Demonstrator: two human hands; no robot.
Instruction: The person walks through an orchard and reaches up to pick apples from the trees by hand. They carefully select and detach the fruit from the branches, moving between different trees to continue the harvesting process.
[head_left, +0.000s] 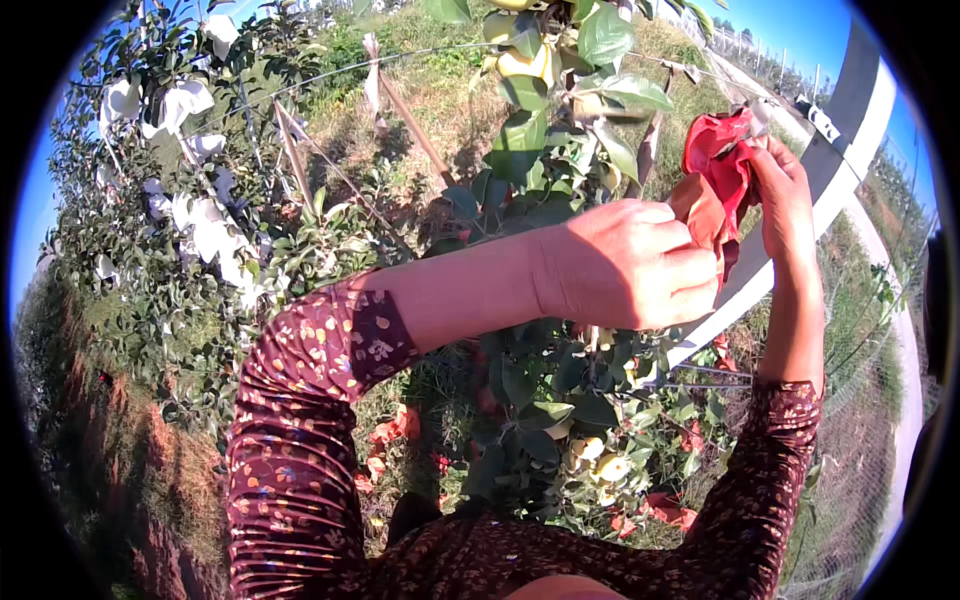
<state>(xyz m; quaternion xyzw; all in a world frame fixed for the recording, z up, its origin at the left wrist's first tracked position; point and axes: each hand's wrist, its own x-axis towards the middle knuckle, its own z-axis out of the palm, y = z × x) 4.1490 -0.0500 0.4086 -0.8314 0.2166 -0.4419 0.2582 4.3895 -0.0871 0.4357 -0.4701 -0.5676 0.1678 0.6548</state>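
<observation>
Crumpled red paper, apparently a fruit bag (721, 161), is held between both hands in front of the white post. My left hand (637, 262) reaches across from the left, its fingers closed on the lower part of the paper. With thumb and fingers, my right hand (780, 180) pinches its upper right edge. Whether fruit is inside the paper cannot be seen. Pale yellow apples (529, 64) hang uncovered among leaves above my left forearm. Lower on the tree, more pale apples (611, 466) show between the leaves.
A thick white post (840, 150) slants behind my hands, with a trellis wire (420, 54) running across. White bags (210, 232) cover parts of the trees at left. Torn red paper (667, 510) lies low by the branches. A wooden stake (412, 124) leans behind.
</observation>
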